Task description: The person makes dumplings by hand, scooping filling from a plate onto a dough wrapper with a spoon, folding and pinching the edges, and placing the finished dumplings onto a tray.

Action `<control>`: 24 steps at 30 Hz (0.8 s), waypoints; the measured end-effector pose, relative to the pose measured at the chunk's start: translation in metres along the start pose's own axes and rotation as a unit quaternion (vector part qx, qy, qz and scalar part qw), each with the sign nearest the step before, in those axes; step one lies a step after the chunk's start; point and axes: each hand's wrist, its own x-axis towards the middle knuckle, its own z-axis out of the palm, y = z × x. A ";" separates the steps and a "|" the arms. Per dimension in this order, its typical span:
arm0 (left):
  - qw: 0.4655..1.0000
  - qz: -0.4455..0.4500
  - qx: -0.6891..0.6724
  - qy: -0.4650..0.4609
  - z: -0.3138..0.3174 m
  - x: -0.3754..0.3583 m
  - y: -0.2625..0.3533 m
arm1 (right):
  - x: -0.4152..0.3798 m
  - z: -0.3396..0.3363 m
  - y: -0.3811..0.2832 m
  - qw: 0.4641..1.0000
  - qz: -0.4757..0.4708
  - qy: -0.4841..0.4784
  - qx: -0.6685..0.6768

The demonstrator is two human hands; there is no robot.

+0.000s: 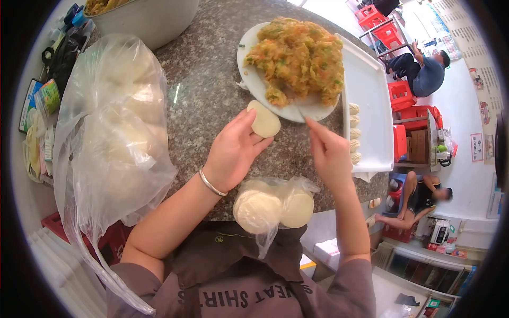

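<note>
A round, pale dough wrapper (265,121) rests on the fingers of my left hand (232,147), its thumb over the wrapper's edge. My right hand (331,153) is closed on a thin utensil (303,114) at the near rim of a white plate (253,85). Chopped orange and green filling (297,57) is heaped on that plate. Between my forearms, a clear plastic bag holds stacks of round wrappers (258,209). Several pleated dumplings (354,132) stand in a row along the left side of a white tray (375,106), right of the plate.
A large plastic bag of dough (119,122) lies on the left of the speckled counter (204,66). A metal bowl (143,21) of filling stands behind it. Two seated people (428,74) (419,199) and red stools (401,95) are at the right, beyond the counter.
</note>
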 end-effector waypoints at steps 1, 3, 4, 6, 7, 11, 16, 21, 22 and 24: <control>1.000 -0.002 -0.004 0.004 0.000 0.000 0.000 | -0.001 0.005 0.002 1.000 0.000 0.000 0.000; 1.000 -0.003 -0.004 0.006 0.002 -0.001 0.001 | -0.004 0.017 0.007 0.999 -0.047 0.004 -0.006; 1.000 -0.002 -0.004 0.007 0.002 -0.001 0.002 | -0.003 0.011 0.006 0.999 -0.028 -0.013 -0.007; 1.000 -0.002 -0.004 0.007 0.001 -0.001 0.002 | 0.001 0.004 0.002 1.000 -0.024 -0.005 -0.007; 1.000 -0.003 -0.006 0.004 0.001 0.000 0.002 | 0.003 0.002 0.002 1.000 -0.020 0.003 -0.009; 1.000 0.002 -0.024 -0.009 0.002 -0.001 0.004 | -0.004 0.012 0.003 0.999 -0.047 -0.007 -0.025; 0.996 0.015 -0.077 -0.053 0.009 -0.002 0.007 | -0.017 0.004 -0.005 0.996 -0.067 -0.036 -0.039; 0.994 0.037 -0.090 -0.049 0.004 0.001 0.003 | -0.022 0.000 -0.004 0.996 -0.072 -0.054 -0.011; 0.994 0.038 -0.090 -0.047 0.004 0.001 0.003 | -0.021 -0.004 -0.005 0.997 -0.054 -0.057 0.008; 0.997 0.034 -0.063 -0.032 0.007 -0.001 0.006 | -0.019 -0.005 -0.005 0.997 -0.034 -0.057 0.027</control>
